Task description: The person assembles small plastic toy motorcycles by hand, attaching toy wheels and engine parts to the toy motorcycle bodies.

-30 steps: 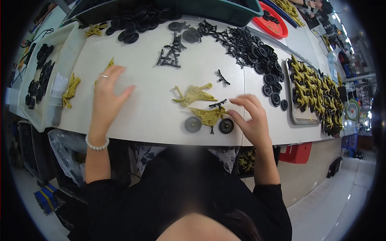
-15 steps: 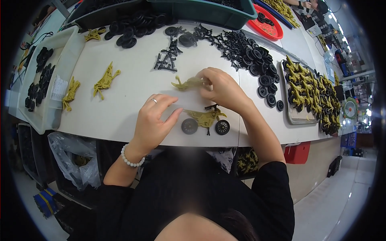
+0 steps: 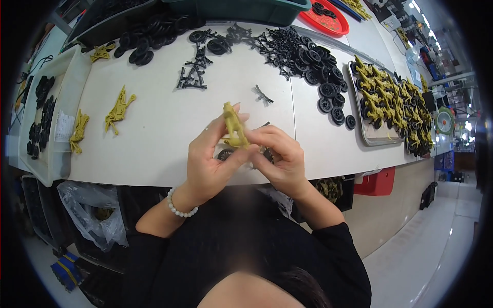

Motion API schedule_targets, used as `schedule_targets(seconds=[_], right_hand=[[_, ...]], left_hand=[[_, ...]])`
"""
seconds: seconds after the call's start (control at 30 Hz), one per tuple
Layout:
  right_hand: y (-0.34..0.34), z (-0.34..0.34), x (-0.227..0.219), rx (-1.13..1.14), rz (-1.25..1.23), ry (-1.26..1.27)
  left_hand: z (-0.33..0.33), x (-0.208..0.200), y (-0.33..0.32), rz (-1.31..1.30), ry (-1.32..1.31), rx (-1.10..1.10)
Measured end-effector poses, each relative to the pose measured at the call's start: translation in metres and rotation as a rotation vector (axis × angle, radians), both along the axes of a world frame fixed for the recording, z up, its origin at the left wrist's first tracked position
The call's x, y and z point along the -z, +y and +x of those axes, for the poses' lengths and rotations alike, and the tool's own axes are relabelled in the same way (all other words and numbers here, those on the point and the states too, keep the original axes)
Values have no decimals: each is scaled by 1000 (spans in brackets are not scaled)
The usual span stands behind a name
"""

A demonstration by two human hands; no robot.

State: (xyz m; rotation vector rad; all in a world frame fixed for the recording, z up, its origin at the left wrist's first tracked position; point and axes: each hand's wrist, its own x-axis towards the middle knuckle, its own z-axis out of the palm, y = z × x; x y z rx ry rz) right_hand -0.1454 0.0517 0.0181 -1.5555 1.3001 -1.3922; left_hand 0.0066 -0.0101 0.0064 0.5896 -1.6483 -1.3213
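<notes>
My left hand and my right hand meet near the table's front edge, closed on a yellow plastic toy motorcycle body that is tilted upward. Both thumbs press at its lower end, and the fingers hide part of it. Under the hands lies another toy motorcycle, mostly covered; one of its black wheels shows beside my left thumb. A small black forked part rests on the table beyond my right hand.
Loose yellow bodies lie at left, beside a white bin of black parts. Black wheels and small black parts are heaped at the far middle and right. A tray of yellow-and-black motorcycles stands at right.
My right hand has come back toward me with the yellow body, and my left hand has closed on it too. The motorcycle below is now mostly covered; the black forked part is exposed.
</notes>
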Motion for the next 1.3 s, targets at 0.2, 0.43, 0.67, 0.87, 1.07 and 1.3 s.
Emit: schedule_targets(seconds=[0.2,0.43,0.67,0.87,1.07,1.3], right_hand=[[7,-35,-6,-38,54,100],[32,-53,7,64,140,62],[32,-39,16,208,182,394],[29,-43,23,234,141,419],[25,-42,24,235,150,481],[22,-43,23,254,224,488]], left_hand=[[16,-21,-19,-547,-328,-9],[12,-13,-14,-644,-657,192],[4,-7,-14,-601,-707,196],[-1,-5,-15,-566,-715,197],[-2,-1,-15,-540,-740,192],[-2,0,-13,-553,-787,139]])
